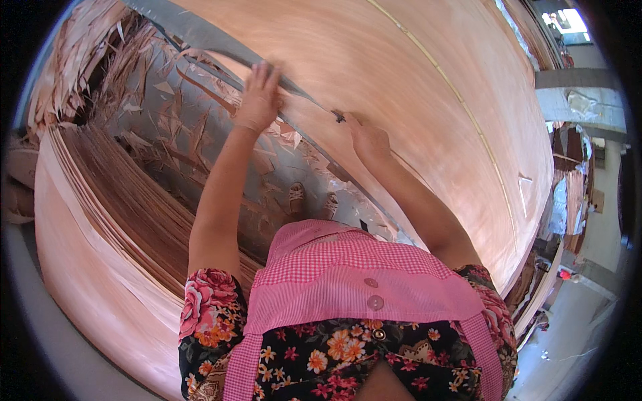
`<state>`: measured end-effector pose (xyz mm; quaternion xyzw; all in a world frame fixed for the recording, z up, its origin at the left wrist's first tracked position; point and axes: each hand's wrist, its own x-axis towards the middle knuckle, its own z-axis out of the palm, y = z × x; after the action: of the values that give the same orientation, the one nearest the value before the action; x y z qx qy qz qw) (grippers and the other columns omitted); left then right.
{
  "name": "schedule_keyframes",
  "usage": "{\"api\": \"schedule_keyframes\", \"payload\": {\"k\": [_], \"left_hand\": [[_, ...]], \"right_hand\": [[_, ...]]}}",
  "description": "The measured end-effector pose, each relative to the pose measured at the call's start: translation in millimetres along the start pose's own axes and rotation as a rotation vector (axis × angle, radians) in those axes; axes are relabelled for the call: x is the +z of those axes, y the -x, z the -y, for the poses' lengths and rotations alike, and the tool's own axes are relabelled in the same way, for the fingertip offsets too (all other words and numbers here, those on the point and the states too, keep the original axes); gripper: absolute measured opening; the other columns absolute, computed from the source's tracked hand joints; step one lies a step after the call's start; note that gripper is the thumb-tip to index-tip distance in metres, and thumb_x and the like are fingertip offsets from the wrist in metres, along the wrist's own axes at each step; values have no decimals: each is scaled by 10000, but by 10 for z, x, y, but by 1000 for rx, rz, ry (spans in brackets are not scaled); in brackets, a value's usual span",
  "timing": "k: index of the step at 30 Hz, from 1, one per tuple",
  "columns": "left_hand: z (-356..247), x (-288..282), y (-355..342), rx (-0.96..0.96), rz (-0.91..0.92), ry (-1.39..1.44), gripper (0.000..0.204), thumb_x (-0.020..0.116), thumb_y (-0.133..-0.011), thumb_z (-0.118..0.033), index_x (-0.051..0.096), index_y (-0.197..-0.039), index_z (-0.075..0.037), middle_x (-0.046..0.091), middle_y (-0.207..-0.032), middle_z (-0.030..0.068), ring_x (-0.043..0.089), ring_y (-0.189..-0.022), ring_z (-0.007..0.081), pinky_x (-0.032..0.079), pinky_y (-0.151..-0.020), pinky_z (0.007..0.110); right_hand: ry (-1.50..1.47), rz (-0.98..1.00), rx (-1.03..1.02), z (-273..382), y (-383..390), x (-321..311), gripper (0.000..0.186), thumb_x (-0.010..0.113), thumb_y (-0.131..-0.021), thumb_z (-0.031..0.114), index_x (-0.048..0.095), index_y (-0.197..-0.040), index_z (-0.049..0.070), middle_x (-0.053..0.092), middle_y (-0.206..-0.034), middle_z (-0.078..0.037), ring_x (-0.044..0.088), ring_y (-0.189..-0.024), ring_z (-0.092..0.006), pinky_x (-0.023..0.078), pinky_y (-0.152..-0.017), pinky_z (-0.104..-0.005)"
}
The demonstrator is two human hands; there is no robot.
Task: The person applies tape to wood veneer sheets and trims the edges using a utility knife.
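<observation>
A large sheet of pale wood veneer [401, 80] spreads over the work surface ahead of me and to the right. Along its near-left edge runs a long grey metal strip [214, 35]. My left hand [259, 100] lies across that edge, fingers stretched out, at the strip. To its right, my right hand [369, 139] is closed at the end of a small dark tool [338, 115], which touches the veneer near the strip; its exact kind is too small to tell. A narrow, curled veneer offcut [207, 88] hangs beside the left hand.
A tall stack of veneer sheets [127, 180] stands at my left. Torn scraps [187, 127] litter the floor around my feet, with a shaggy heap of offcuts [80, 67] at the far left. A thin yellowish rod [461, 100] crosses the sheet. More stacked sheets [574, 200] stand at right.
</observation>
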<state>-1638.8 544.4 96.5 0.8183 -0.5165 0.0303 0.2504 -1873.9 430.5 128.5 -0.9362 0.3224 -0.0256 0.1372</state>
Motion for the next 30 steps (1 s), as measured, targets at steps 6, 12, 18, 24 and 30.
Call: {"api": "schedule_keyframes", "payload": {"k": [6,12,18,24,30], "left_hand": [[-354,267,13,62,29,677,582,492,-736,-35,322,-1290,-86,309,-1320,186,222,-1252,355,199,-1028,389],[-432,304,93,162,179,177,610,569,-745,-224,322,-1302,-206,289,-1366,14,160,-1288,290,103,-1035,460],[-502,301,91,149,190,154,630,584,-736,-253,317,-1303,-199,257,-1382,-17,148,-1294,269,106,-1032,463],[-495,319,82,141,174,167,634,595,-721,-247,332,-1294,-181,269,-1375,-12,164,-1288,271,116,-1028,460],[-542,321,91,145,179,148,628,596,-717,-240,341,-1289,-197,269,-1375,-15,161,-1288,268,112,-1029,457]], "right_hand": [[-15,14,4,-28,-68,78,310,396,-828,144,514,-1114,154,598,-911,-124,586,-733,-317,476,-611,-407],[-90,-246,-182,-11,-85,31,270,412,-834,182,538,-1067,131,597,-914,-142,574,-812,-307,467,-674,-405],[12,34,-67,197,-218,9,282,430,-801,123,534,-1063,116,599,-772,-139,590,-716,-296,478,-603,-397],[120,-2,-60,282,-166,49,318,430,-792,102,505,-1100,124,589,-720,-152,593,-638,-308,473,-533,-407],[56,38,-20,287,-214,63,322,410,-803,112,484,-1116,133,595,-742,-164,602,-660,-304,474,-535,-416]]}}
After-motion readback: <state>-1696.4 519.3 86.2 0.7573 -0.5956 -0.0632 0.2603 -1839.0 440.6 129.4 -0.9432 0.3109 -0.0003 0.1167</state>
